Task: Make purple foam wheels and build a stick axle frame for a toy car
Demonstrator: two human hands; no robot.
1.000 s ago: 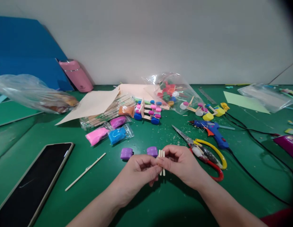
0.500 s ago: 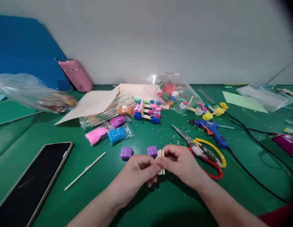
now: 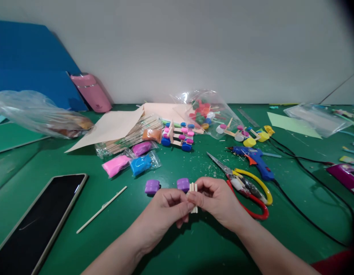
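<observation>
Between my two hands is a small row of short wooden sticks (image 3: 193,187), held upright side by side. My left hand (image 3: 171,206) pinches their left side, its fingertips partly hidden behind the thumb. With thumb and fingers my right hand (image 3: 215,198) grips the same sticks from the right. Just beyond the hands sit two purple wheel-like pieces, the left purple piece (image 3: 152,186) apart from the fingers and the right purple piece (image 3: 183,184) close behind them. One long wooden stick (image 3: 102,209) lies on the green table (image 3: 114,252) to the left.
A phone (image 3: 36,225) lies at left. Scissors (image 3: 251,191) and a blue glue gun (image 3: 253,156) with a black cord are at right. Clay packets (image 3: 141,164), bagged sticks (image 3: 128,141) and a small wheeled stick model (image 3: 177,136) stand farther back. A pink flask (image 3: 91,93) leans by the wall.
Almost nothing differs; both hands keep the same grip on the short sticks. The whole view has shifted very slightly.
</observation>
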